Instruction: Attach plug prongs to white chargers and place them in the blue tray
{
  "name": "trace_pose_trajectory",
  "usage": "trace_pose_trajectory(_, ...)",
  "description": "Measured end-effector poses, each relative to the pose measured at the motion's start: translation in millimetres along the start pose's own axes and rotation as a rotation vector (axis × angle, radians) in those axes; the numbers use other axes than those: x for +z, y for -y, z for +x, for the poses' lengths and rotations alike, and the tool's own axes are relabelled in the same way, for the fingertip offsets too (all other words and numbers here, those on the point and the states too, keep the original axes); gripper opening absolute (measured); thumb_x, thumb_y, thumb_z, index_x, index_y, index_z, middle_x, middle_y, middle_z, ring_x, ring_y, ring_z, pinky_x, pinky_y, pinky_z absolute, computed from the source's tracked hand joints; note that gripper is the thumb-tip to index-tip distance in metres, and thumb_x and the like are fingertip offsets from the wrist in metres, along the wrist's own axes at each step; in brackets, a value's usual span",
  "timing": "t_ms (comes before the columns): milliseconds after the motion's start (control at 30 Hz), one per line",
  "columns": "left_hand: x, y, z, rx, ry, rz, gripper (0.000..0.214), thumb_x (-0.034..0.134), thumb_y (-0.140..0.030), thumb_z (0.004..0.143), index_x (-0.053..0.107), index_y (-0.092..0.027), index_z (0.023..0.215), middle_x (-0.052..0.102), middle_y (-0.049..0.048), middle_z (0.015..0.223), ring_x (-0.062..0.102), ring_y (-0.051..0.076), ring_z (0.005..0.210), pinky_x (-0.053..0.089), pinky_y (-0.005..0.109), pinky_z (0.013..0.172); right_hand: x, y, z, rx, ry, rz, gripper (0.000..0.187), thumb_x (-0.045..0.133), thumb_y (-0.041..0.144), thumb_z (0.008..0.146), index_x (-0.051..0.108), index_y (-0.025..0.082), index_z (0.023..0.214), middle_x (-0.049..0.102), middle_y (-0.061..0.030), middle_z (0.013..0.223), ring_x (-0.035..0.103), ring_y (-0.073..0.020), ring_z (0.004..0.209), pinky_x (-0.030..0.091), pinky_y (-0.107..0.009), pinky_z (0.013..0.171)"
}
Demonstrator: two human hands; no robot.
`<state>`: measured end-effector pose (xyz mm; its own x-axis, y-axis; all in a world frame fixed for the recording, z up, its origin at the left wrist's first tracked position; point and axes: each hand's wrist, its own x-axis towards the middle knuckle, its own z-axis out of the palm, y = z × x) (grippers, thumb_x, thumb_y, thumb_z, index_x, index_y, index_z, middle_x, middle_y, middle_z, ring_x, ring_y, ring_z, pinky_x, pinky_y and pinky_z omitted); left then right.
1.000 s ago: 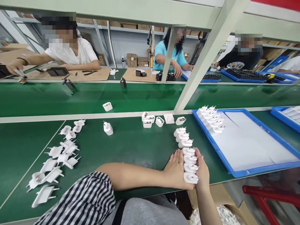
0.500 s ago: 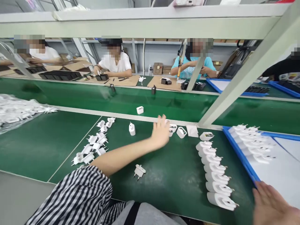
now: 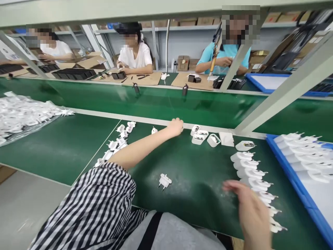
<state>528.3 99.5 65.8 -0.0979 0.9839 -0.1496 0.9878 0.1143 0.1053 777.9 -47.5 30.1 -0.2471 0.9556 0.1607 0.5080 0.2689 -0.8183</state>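
My left hand (image 3: pixel 176 126) reaches across the green table (image 3: pixel 197 187) to its far edge, beside the white strip. Its fingers are curled closed, and what they hold is hidden. A small white plug (image 3: pixel 154 130) stands just left of that wrist. A group of small white charger housings (image 3: pixel 201 136) sits just right of the hand. My right hand (image 3: pixel 250 207) is blurred, fingers stretched out, hovering over the near end of a row of white plug adapters (image 3: pixel 248 171). One loose plug adapter (image 3: pixel 164 181) lies alone near the table's middle.
A blue tray (image 3: pixel 285 166) with rows of white adapters (image 3: pixel 301 147) stands at the right. More adapters (image 3: pixel 120 140) lie scattered at left, and a clear bag of white parts (image 3: pixel 23 114) at far left. A slanted frame post (image 3: pixel 282 92) crosses the green conveyor (image 3: pixel 156 100). Three people work opposite.
My left hand has gone from the adapter row to the table's far edge and closed. My right hand left the row, then swung back over it. The view turned left.
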Motion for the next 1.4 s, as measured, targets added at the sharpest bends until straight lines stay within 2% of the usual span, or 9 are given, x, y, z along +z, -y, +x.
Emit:
trace_pose_trajectory(67, 9.0, -4, -29, 0.125, 0.071, 0.012, 0.032, 0.054, -0.011, 0.064, 0.049, -0.015, 0.096, 0.048, 0.0070, 0.098, 0.045, 0.018, 0.093, 0.038, 0.025, 0.076, 33, 19, 15, -0.070, 0.243, -0.024, 0.024, 0.035, 0.034, 0.077, 0.053, 0.025, 0.089, 0.058, -0.0044, 0.089, 0.057, -0.0164, 0.072, 0.047, -0.030, 0.063)
trace_pose_trajectory(167, 20.6, -2, -66, 0.296, 0.111, 0.026, 0.031, 0.051, -0.012, 0.065, 0.049, -0.015, 0.096, 0.050, 0.0070, 0.094, 0.047, 0.020, 0.090, 0.038, 0.028, 0.076, 85, 40, 28, -0.356, 0.547, -0.198, 0.037, 0.047, 0.030, 0.071, 0.044, 0.027, 0.107, 0.045, -0.0074, 0.113, 0.052, -0.0186, 0.086, 0.046, -0.031, 0.067)
trace_pose_trajectory(300, 27.1, 12, -88, 0.392, 0.123, -0.106, 0.044, 0.053, -0.022, 0.065, 0.042, -0.015, 0.107, 0.048, 0.0063, 0.100, 0.046, 0.019, 0.092, 0.036, 0.026, 0.078, 121, 44, 26, -0.603, 0.632, -0.412, 0.042, 0.061, 0.033, 0.060, 0.050, 0.024, 0.099, 0.047, -0.0101, 0.106, 0.048, -0.0249, 0.089, 0.044, -0.038, 0.068)
trace_pose_trajectory(467, 27.4, 40, -101, 0.376, 0.172, -0.230, 0.049, 0.055, -0.028, 0.062, 0.043, -0.016, 0.108, 0.048, 0.0064, 0.106, 0.047, 0.020, 0.094, 0.037, 0.028, 0.078, 99, 32, 32, -0.351, 0.543, -0.264, 0.021, 0.057, 0.019, 0.063, 0.050, 0.018, 0.082, 0.049, -0.0057, 0.090, 0.053, -0.0157, 0.071, 0.046, -0.029, 0.060)
trace_pose_trajectory(633, 44.7, 46, -106, 0.312, 0.149, -0.473, 0.058, 0.058, -0.033, 0.059, 0.040, -0.013, 0.111, 0.047, 0.0077, 0.111, 0.049, 0.017, 0.089, 0.039, 0.026, 0.076, 68, 30, 57, -0.122, 0.320, 0.044, 0.019, 0.053, 0.027, 0.065, 0.053, 0.021, 0.083, 0.050, -0.0039, 0.090, 0.054, -0.0167, 0.080, 0.045, -0.027, 0.063)
trace_pose_trajectory(833, 66.7, 28, -100, 0.276, -0.026, -0.671, 0.040, 0.056, -0.029, 0.063, 0.048, -0.016, 0.100, 0.055, 0.0017, 0.098, 0.050, 0.012, 0.079, 0.040, 0.023, 0.071, 91, 35, 81, -0.128, 0.029, 0.150, 0.019, 0.038, 0.030, 0.074, 0.054, 0.022, 0.082, 0.058, -0.0037, 0.097, 0.051, -0.0172, 0.093, 0.035, -0.036, 0.084)
trace_pose_trajectory(1000, 66.7, 27, -101, 0.257, -0.087, -0.680, 0.035, 0.054, -0.032, 0.066, 0.049, -0.019, 0.098, 0.058, -0.0013, 0.088, 0.049, 0.012, 0.074, 0.039, 0.023, 0.068, 110, 27, 87, -0.234, 0.146, -0.054, 0.022, 0.035, 0.026, 0.074, 0.053, 0.022, 0.086, 0.052, -0.0039, 0.110, 0.041, -0.0194, 0.106, 0.025, -0.043, 0.090)
trace_pose_trajectory(1167, 68.9, 28, -103, 0.245, -0.078, -0.647, 0.034, 0.052, -0.034, 0.067, 0.047, -0.022, 0.099, 0.057, -0.0025, 0.087, 0.049, 0.012, 0.077, 0.040, 0.022, 0.068, 99, 30, 92, -0.187, 0.270, -0.175, 0.027, 0.038, 0.025, 0.072, 0.053, 0.025, 0.094, 0.051, -0.0017, 0.111, 0.048, -0.0182, 0.099, 0.038, -0.035, 0.081)
trace_pose_trajectory(1400, 56.1, 30, -99, 0.319, -0.026, -0.360, 0.040, 0.044, -0.041, 0.072, 0.046, -0.018, 0.104, 0.060, 0.0035, 0.083, 0.054, 0.017, 0.079, 0.040, 0.025, 0.066, 87, 53, 109, -0.079, 0.439, -0.471, 0.021, 0.047, 0.023, 0.067, 0.059, 0.027, 0.083, 0.065, -0.0008, 0.081, 0.059, -0.0216, 0.074, 0.044, -0.030, 0.060)
